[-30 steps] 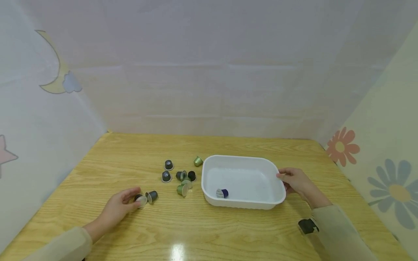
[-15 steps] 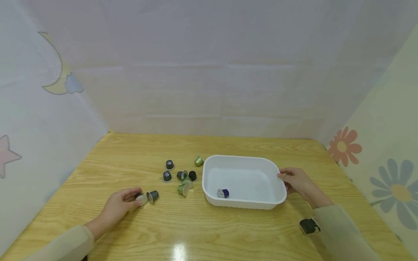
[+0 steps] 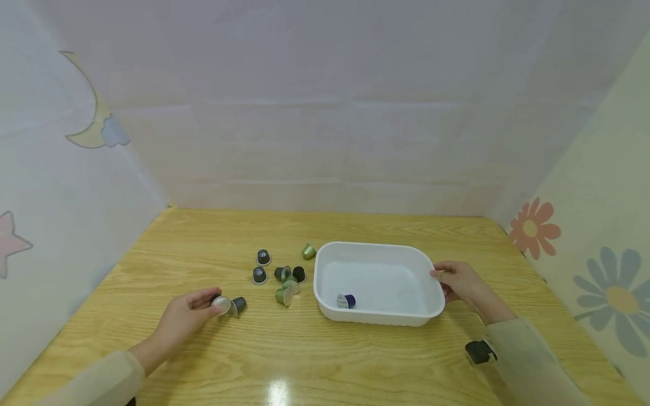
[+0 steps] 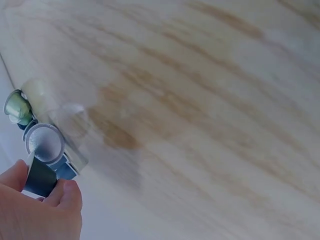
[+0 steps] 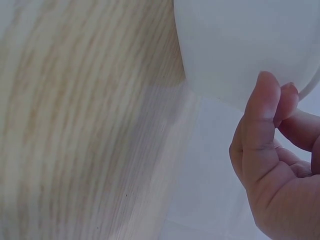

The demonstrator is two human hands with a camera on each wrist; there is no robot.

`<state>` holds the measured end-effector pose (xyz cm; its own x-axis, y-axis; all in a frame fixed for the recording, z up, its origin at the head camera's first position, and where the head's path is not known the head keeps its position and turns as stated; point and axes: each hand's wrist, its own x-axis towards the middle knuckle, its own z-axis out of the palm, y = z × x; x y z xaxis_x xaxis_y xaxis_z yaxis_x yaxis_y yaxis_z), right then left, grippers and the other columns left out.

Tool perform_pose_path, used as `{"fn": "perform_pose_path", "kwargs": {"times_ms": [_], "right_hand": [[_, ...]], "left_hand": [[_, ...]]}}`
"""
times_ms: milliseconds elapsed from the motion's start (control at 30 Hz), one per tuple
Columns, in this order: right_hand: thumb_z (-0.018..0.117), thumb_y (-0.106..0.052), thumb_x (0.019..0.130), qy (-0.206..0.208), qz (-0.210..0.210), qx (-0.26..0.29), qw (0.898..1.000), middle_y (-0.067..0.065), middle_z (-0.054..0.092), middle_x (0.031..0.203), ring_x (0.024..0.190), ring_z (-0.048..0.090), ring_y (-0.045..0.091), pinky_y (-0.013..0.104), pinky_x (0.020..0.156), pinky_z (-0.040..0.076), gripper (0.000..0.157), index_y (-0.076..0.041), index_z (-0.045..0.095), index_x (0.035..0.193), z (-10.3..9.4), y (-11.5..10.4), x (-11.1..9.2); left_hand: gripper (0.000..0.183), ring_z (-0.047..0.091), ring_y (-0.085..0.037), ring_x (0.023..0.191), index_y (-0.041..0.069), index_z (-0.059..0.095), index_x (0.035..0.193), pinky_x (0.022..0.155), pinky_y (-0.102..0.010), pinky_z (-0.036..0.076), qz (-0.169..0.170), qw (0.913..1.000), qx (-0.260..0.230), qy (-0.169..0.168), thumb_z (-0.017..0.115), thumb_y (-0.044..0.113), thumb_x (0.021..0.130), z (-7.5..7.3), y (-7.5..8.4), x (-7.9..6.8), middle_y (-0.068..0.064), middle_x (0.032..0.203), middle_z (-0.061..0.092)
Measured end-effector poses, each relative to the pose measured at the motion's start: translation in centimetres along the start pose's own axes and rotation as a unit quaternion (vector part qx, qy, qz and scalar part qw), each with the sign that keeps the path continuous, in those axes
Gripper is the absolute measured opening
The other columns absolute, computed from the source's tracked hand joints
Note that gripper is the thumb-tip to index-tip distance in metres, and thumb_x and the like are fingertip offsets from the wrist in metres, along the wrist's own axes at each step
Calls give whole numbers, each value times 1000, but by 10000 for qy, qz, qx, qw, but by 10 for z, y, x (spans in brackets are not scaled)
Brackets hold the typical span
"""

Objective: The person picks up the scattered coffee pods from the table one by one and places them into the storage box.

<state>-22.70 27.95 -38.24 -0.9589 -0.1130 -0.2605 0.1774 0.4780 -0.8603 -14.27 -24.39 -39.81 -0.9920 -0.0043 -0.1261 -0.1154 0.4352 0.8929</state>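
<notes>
At the left of the table my left hand pinches a dark coffee capsule between thumb and fingers, its pale lid facing up toward the head camera. Right beside it lies another dark grey capsule, partly overlapped by the held one. My right hand grips the right end of a white plastic tray, thumb over the rim and fingers curled below it. Inside the tray, near its front left, a purple capsule lies on its side.
Left of the tray several capsules sit in a loose group, among them a green capsule, a gold-green capsule and a dark upright capsule. A small black object shows by the right sleeve. Fabric walls border the wooden table.
My left hand has lifted and tilted the dark capsule slightly, so its lid now shows more and overlaps the neighbouring one. The right hand and tray have stayed put.
</notes>
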Motion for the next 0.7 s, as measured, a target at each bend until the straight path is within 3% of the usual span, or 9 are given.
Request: {"fn": "perform_pose_path", "kwargs": {"times_ms": [300,700], "right_hand": [[49,-12,103,8,-3,22,10000,6,61,79,60,58,13,31,56,56,48,22,35,134,1,0,0],[49,-15,103,-73,164,240,9996,5,62,85,66,58,12,30,57,57,50,18,35,138,-2,4,3]], "left_hand": [[57,49,-38,126,-11,49,134,91,-27,51,150,9999,-23,23,72,18,90,8,10,3,-24,136,51],[53,52,-37,124,-11,52,132,91,-28,51,159,9995,-265,-62,73,11,88,28,18,10,-25,134,53]]}}
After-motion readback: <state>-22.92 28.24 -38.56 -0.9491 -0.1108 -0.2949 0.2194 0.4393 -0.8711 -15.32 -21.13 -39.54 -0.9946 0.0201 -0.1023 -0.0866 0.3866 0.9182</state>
